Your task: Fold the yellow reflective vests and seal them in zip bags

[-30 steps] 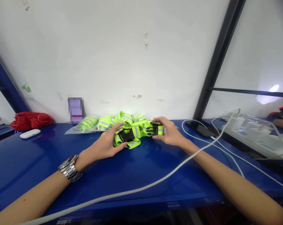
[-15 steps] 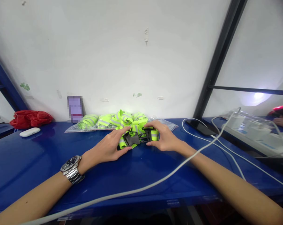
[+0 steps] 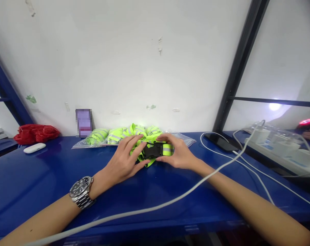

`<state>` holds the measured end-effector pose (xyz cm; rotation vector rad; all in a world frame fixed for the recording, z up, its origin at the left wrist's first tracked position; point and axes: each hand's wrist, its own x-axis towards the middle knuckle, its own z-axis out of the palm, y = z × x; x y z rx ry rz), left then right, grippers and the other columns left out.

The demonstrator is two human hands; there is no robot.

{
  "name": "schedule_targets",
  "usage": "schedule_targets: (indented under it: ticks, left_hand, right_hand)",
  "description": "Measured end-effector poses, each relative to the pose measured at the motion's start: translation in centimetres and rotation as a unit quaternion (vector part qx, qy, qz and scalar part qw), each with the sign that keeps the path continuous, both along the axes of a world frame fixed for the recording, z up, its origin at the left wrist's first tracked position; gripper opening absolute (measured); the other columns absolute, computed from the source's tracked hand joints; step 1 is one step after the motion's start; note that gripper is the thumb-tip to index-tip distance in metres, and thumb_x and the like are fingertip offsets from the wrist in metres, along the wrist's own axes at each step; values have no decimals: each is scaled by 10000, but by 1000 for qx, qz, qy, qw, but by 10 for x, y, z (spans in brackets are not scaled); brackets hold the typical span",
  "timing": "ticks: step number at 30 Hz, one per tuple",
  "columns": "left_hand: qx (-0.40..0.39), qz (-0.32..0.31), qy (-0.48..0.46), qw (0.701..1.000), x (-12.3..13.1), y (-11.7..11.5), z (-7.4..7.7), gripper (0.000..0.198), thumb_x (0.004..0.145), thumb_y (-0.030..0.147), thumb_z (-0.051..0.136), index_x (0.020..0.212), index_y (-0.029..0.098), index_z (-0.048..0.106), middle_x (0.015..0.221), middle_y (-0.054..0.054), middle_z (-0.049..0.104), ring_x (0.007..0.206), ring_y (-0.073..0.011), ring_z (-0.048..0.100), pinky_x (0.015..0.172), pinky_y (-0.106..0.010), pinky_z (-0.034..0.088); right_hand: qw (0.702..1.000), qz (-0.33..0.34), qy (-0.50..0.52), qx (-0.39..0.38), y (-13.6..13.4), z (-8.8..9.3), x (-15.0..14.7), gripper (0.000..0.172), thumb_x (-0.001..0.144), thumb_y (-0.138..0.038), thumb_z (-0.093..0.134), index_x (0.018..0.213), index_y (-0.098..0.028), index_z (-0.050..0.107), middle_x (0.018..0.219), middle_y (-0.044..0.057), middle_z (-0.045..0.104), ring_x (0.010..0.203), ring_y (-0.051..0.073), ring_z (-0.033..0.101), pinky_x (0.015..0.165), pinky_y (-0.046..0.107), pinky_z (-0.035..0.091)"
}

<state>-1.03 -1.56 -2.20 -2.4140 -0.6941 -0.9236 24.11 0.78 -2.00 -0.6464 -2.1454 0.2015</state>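
A black side-release buckle [image 3: 153, 150] sits between my hands, its two halves joined. Yellow-green reflective strap [image 3: 167, 149] runs from its right end, and more of the strap is bunched behind it. My left hand [image 3: 125, 155], with a metal watch [image 3: 81, 191] on the wrist, grips the buckle's left half between thumb and fingers. On the right half, my right hand [image 3: 177, 150] is closed with thumb below and fingers above. Behind the buckle, several rolled reflective straps [image 3: 115, 135] lie on clear plastic bags [image 3: 87, 145].
A white cable [image 3: 144, 209] crosses in front of my forearms over the blue table [image 3: 42, 181]. At left are a red bag [image 3: 35, 133] and a white case [image 3: 35, 148]; a phone [image 3: 84, 123] leans on the wall. On the right are another phone [image 3: 220, 141] and a power strip [image 3: 285, 147].
The two buckle halves, apart before, have come together and are now joined. My left hand has moved slightly right, its fingers now higher over the buckle.
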Motion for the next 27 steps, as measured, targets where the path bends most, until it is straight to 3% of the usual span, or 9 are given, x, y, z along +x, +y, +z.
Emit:
schedule_targets:
  ticks: [3,5,6,10,14,17,20,24,27]
  left_hand:
    - [97,-61,-8,993,17,-18,4,411,881,193,579,1269,179,445,1118,-140,618,1096,-280,576,941,-461,508]
    - [39,-131,44,990,35,-30,3,241,901,135,487,1140,163,504,992,-103,640,973,-222,610,886,-376,540]
    - [-16,-135,58,989,44,-33,1,180,918,143,450,1084,156,519,960,-101,637,959,-218,610,875,-362,542]
    - [-164,-46,6,985,70,-29,-7,212,974,224,342,964,144,538,913,-120,614,913,-237,591,855,-420,526]
    - [-213,37,-118,969,62,-16,-6,227,973,316,380,1016,156,536,976,-132,615,923,-260,586,851,-461,495]
    - [-275,50,-217,935,54,-14,1,278,943,419,456,1018,172,559,969,-105,633,922,-265,587,859,-455,473]
    - [-403,-15,-339,850,55,-14,10,351,918,505,469,896,182,606,905,-66,660,924,-244,598,860,-391,469]
    - [-518,-180,-525,651,65,-7,26,355,911,485,436,931,178,613,980,-60,675,959,-209,615,836,-314,491]
    - [-538,-228,-623,521,71,1,42,262,877,404,474,919,176,595,905,-44,669,820,-175,639,740,-276,513]
  right_hand:
    - [996,12,81,-41,1,2,-1,581,683,-318,812,1162,-231,494,1111,86,638,1069,255,624,939,436,496]
    - [989,27,128,-63,1,2,-4,579,691,-339,809,1161,-233,488,1093,80,646,1075,250,627,952,429,489]
    - [986,33,145,-73,1,2,-5,578,688,-347,811,1154,-234,489,1086,79,650,1075,250,628,956,428,486]
    - [974,46,197,-105,3,5,-5,561,658,-369,830,1098,-228,511,1052,77,654,1067,253,632,961,430,479]
    - [966,34,225,-125,4,9,-1,562,623,-408,845,1048,-230,522,1002,73,660,1046,255,633,945,435,485]
    - [966,36,223,-128,2,10,-2,543,627,-426,837,1032,-223,537,1016,73,644,1034,245,628,955,426,481]
    - [965,47,224,-125,-2,11,-5,515,643,-421,826,1023,-217,545,1021,68,630,1022,234,624,954,410,480]
    - [965,30,228,-127,-6,11,-7,490,633,-388,835,996,-217,555,991,54,630,970,225,623,920,403,486]
    - [967,8,225,-120,-3,12,-8,457,631,-369,833,966,-214,563,958,44,630,933,222,618,891,402,489]
